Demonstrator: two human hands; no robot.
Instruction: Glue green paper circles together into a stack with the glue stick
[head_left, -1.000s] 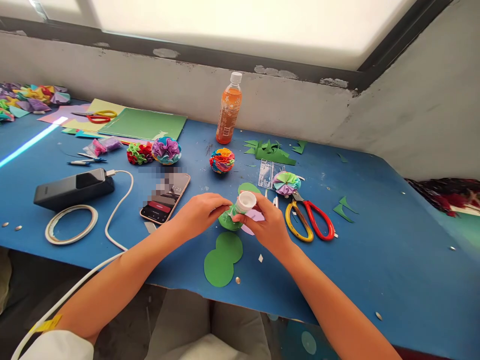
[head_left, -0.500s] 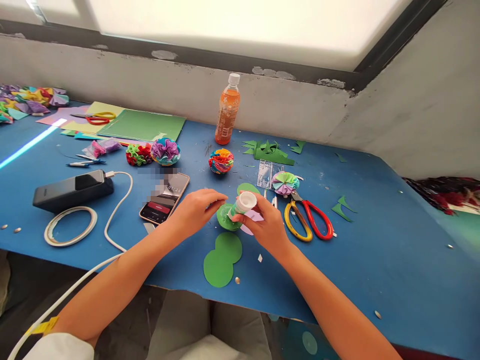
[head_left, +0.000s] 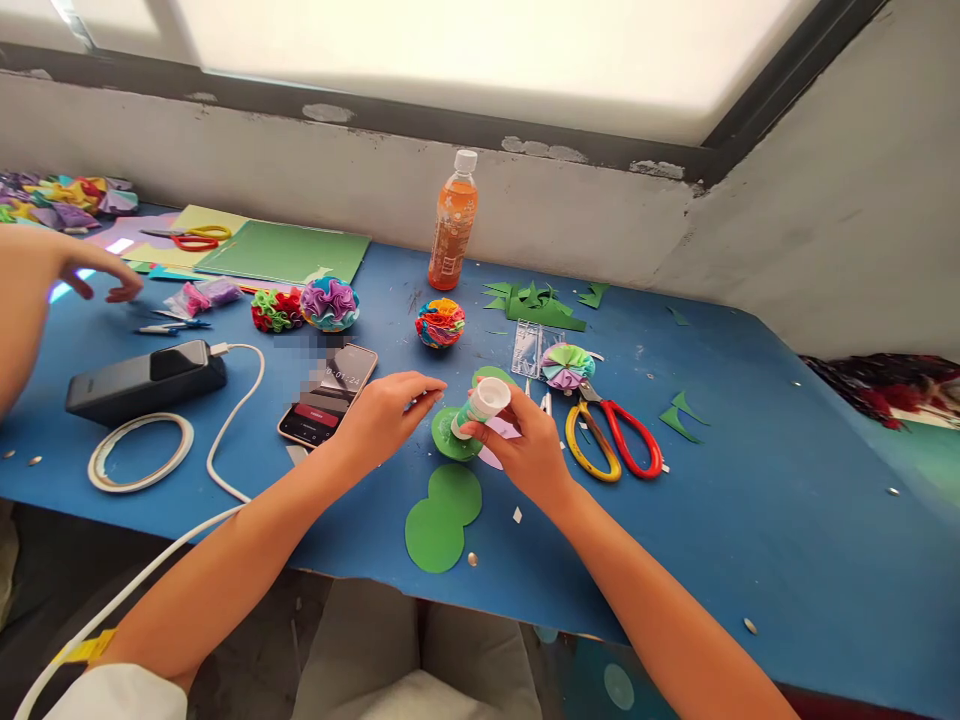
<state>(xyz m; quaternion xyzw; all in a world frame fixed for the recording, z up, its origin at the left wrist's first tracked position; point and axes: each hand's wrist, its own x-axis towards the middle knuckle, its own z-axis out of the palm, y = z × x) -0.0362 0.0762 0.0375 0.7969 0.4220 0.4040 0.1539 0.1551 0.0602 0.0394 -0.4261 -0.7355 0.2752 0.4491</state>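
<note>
Wall and window: pale wall (head_left: 247, 165) with chipped paint along the far edge, and a bright window (head_left: 480, 50) above it.
Blue surface (head_left: 750, 520): lots of paper bits and craft things sit on it.
Glue stick (head_left: 471, 410): at least it looks like one. It is over the middle of the surface, nearer the near edge than the wall.
Which way it leans: its long side slants. The round white end is up and tipped toward the right edge. The other end goes down to the left, onto the green circle (head_left: 447, 448); I can't tell how hard it presses.
Right grip (head_left: 531, 438): wrapped around the glue stick, thumb on the near side. This hand is the closer one.
Left grip (head_left: 386, 412): just left of the green circle, not on the stick. Thumb and finger tips are close together; I can't tell if they pinch anything.
Joined green circles (head_left: 444, 512): lie flat between the green circle and the near edge.
Purple paper (head_left: 492, 457): beside the green circle, partly under the right grip.
Scissors (head_left: 610, 410): toward the right edge, handles facing the near edge.
Phone (head_left: 349, 380): just past the left grip, toward the left edge.
Another person's hand (head_left: 101, 272): reaches over the left part of the surface.
</note>
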